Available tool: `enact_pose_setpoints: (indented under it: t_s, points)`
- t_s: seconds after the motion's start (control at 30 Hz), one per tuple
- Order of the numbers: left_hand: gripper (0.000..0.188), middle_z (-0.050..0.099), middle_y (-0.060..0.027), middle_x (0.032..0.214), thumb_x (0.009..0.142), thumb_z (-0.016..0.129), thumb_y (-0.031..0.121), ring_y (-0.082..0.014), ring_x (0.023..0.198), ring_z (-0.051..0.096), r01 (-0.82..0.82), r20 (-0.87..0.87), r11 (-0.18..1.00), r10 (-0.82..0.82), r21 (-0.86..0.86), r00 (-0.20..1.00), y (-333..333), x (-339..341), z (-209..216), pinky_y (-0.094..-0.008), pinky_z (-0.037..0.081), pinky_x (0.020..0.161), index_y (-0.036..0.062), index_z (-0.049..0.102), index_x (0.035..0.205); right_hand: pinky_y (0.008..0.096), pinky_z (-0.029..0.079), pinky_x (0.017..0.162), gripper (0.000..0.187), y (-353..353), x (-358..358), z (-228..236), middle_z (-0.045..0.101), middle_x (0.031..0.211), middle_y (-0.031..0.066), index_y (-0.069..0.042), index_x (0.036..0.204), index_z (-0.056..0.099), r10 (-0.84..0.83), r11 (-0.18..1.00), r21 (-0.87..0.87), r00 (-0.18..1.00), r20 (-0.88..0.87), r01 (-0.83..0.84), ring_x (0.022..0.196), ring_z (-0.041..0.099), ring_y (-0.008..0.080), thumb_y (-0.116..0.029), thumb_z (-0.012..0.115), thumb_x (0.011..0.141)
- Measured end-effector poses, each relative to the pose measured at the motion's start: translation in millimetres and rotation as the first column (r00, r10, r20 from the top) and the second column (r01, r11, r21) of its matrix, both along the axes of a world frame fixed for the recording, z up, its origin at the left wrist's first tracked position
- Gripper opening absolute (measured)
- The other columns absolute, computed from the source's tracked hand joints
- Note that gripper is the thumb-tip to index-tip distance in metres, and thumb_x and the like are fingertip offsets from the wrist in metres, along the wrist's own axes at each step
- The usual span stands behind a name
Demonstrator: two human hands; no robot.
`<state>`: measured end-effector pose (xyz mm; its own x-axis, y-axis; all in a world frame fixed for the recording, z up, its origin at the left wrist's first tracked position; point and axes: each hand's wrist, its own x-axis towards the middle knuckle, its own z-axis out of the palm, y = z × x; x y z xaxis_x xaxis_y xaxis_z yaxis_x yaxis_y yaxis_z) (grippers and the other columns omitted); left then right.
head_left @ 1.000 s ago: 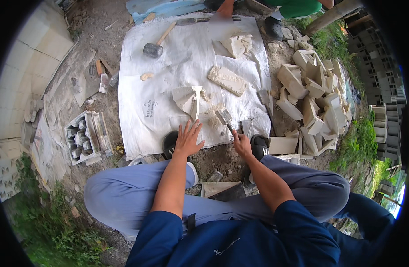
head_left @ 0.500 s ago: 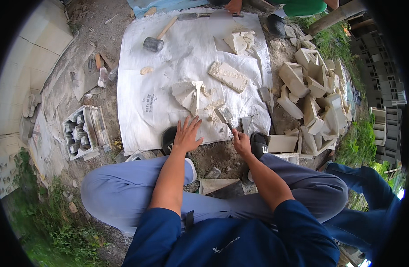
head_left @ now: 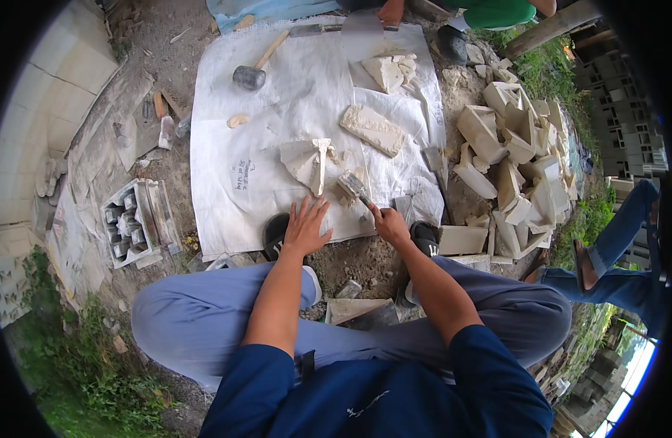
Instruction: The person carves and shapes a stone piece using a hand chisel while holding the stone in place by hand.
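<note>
My left hand (head_left: 304,228) lies with fingers spread at the near edge of a white sheet (head_left: 219,168). Its fingertips come up to the lower end of a broken, pale block piece (head_left: 301,162), which has a narrow upright edge. In my right hand (head_left: 388,225) is a scraper-like tool (head_left: 353,185) with a dark handle and a flat, roughly rectangular blade. The blade sits just right of the broken piece, among pale crumbs. Farther up the sheet lies a rough slab (head_left: 373,130), apart from both hands.
A mallet (head_left: 249,77) and broken chunks (head_left: 389,71) lie on the far sheet, near another person's hand (head_left: 391,11). Block pieces are heaped (head_left: 513,139) at right. A block-shaped frame with several cavities (head_left: 129,223) stands left. Someone in jeans (head_left: 619,248) is at far right.
My right hand and the scraper-like tool have moved left, toward the broken piece. My left hand stays nearly in place. At far right, the person in jeans has lifted a leg.
</note>
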<state>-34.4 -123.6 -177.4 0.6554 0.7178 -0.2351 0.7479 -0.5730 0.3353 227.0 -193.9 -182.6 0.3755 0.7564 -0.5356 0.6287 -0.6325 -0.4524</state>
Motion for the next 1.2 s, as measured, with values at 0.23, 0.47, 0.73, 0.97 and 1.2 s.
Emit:
enact_pose_setpoints:
  t_s: [0.23, 0.47, 0.73, 0.97, 1.2]
  points:
    - [0.085, 0.020, -0.0080, 0.167, 0.087, 0.068, 0.042, -0.0350, 0.151, 0.022, -0.106, 0.116, 0.994, 0.106, -0.003, 0.988, -1.7, 0.5, 3.4, -0.0585, 0.017, 0.123, 0.0191, 0.028, 0.159, 0.0559, 0.050, 0.085, 0.075, 2.7, -8.8, 16.9, 0.068, 0.090, 0.0333, 0.003, 0.095, 0.073, -0.052, 0.998, -0.029, 0.992, -0.119, 0.049, 0.093, 0.065, 0.0507, -0.066, 0.043, 0.099]
    - [0.087, 0.019, -0.0079, 0.167, 0.087, 0.068, 0.041, -0.0350, 0.152, 0.021, -0.155, 0.114, 0.985, 0.146, 0.078, 0.983, 11.4, 12.2, 3.1, -0.0581, 0.016, 0.123, 0.0183, 0.026, 0.160, 0.0533, 0.050, 0.082, 0.079, 5.8, -9.4, 3.1, 0.067, 0.083, 0.0327, 0.005, 0.089, 0.072, -0.114, 0.991, -0.082, 0.988, -0.102, 0.106, 0.089, 0.067, 0.0500, -0.069, 0.044, 0.097]
    - [0.088, 0.017, -0.0052, 0.169, 0.091, 0.064, 0.044, -0.0304, 0.156, 0.012, -0.266, 0.168, 0.962, 0.252, 0.067, 0.953, 45.6, 17.6, -15.2, -0.0583, 0.013, 0.124, 0.0140, 0.021, 0.162, 0.0457, 0.038, 0.057, 0.070, 52.4, -0.4, 11.1, 0.044, 0.055, 0.0209, 0.008, 0.074, 0.057, -0.227, 0.935, 0.225, 0.951, -0.208, 0.273, 0.055, 0.037, 0.0286, -0.055, 0.047, 0.103]
    - [0.086, 0.017, -0.0025, 0.169, 0.093, 0.062, 0.045, -0.0281, 0.157, 0.008, -0.239, 0.155, 0.970, 0.230, 0.043, 0.961, 43.6, 27.9, -15.8, -0.0611, 0.010, 0.123, 0.0146, 0.020, 0.162, 0.0516, 0.046, 0.066, 0.073, 64.9, 20.1, -18.5, 0.057, 0.064, 0.0295, 0.007, 0.078, 0.065, -0.161, 0.981, 0.103, 0.987, -0.024, 0.163, 0.064, 0.058, 0.0477, -0.061, 0.049, 0.100]
    - [0.084, 0.018, -0.0020, 0.169, 0.093, 0.061, 0.045, -0.0276, 0.157, 0.008, -0.268, 0.156, 0.959, 0.252, 0.092, 0.955, 41.6, 17.7, -22.0, -0.0641, 0.008, 0.122, 0.0151, 0.023, 0.161, 0.0528, 0.048, 0.069, 0.073, 64.0, 7.5, -4.0, 0.061, 0.069, 0.0310, 0.006, 0.080, 0.067, -0.149, 0.985, 0.073, 0.986, -0.075, 0.155, 0.071, 0.062, 0.0510, -0.062, 0.048, 0.100]
